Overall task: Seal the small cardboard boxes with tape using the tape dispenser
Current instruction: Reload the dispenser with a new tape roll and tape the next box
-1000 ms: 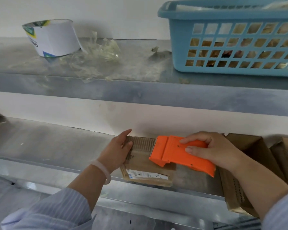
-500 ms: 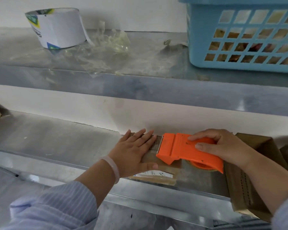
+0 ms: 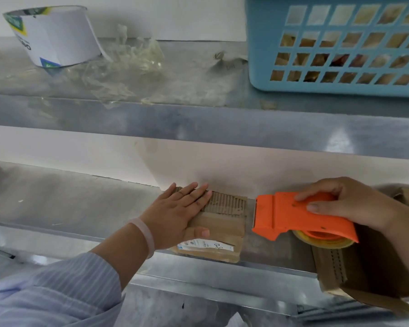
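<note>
Surface: 2 grey metal shelves are standing against a pale wall [image 3: 104, 159]. The lower shelf [image 3: 69, 204] is carrying the work. The upper shelf [image 3: 198, 123] is running across the middle of the view.

Task items: the small cardboard box [image 3: 222, 223] is lying flat at the lower shelf's front edge, with a white label [image 3: 206, 245] on its near side. The left hand [image 3: 175, 213] is pressing flat on the box's left half, fingers straight. The right hand [image 3: 345, 204] is gripping the orange tape dispenser [image 3: 288, 215], fingers curled over its top. The dispenser's blade end is sitting just beside the box's right edge.

Unclear: whether the blade is touching the box cannot be told, nor whether a tape strip is lying on it. The yellowish tape roll [image 3: 324, 240] is showing only partly under the dispenser. The blue basket [image 3: 265, 43] is being cut off at the top and right, and its contents are blurring behind the holes.

Around: on the upper shelf a white paper ring [image 3: 57, 36] is standing beside crumpled clear tape [image 3: 128, 60]. An open brown carton [image 3: 364, 267] is sitting under the right wrist, partly hidden by the hand and dispenser.
</note>
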The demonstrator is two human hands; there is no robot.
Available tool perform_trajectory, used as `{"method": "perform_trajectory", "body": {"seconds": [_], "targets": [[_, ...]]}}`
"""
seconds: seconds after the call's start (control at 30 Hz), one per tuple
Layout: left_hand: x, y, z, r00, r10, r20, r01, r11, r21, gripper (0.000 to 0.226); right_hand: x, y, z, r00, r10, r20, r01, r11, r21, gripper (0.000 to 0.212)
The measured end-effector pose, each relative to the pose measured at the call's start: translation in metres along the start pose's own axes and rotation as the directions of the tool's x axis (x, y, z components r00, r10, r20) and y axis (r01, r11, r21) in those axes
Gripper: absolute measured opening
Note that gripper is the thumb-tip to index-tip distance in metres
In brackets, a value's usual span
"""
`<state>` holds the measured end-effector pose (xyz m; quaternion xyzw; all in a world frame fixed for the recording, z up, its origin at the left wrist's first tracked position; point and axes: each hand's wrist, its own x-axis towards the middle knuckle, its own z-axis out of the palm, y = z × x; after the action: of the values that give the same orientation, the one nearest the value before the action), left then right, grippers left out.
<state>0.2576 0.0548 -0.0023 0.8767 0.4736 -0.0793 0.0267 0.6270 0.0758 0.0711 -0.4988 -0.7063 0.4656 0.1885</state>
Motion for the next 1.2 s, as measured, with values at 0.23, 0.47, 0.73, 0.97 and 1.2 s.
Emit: {"method": "perform_trajectory", "body": {"seconds": [0.23, 0.47, 0.73, 0.97, 1.2], "targets": [[-0.009, -0.030, -0.010, 0.995, 0.013, 0.097, -0.016, 0.999, 0.034, 0.096, 0.005, -0.008, 0.037, 1.000, -0.001, -0.028, 0.001, 1.000, 0.018, 0.026], [0.003, 0.002, -0.034, 0.979, -0.196, 0.062, 0.205, 0.949, -0.239, 0.106, 0.006, -0.003, 0.055, 0.996, -0.013, -0.093, 0.021, 0.997, 0.076, 0.025], [0.038, 0.032, -0.011, 0.940, -0.330, 0.081, 0.340, 0.925, -0.169, 0.062, 0.005, 0.000, 0.060, 0.996, 0.000, -0.087, 0.011, 0.992, 0.125, 0.026], [0.039, 0.029, -0.010, 0.940, -0.318, 0.124, 0.335, 0.930, -0.150, 0.062, -0.021, 0.001, 0.022, 0.998, 0.062, -0.032, -0.061, 0.997, 0.047, 0.025], [0.039, 0.028, -0.010, 0.940, -0.319, 0.120, 0.335, 0.930, -0.153, 0.061, -0.032, -0.010, 0.017, 0.994, 0.104, -0.018, -0.105, 0.984, -0.146, 0.027]]}}
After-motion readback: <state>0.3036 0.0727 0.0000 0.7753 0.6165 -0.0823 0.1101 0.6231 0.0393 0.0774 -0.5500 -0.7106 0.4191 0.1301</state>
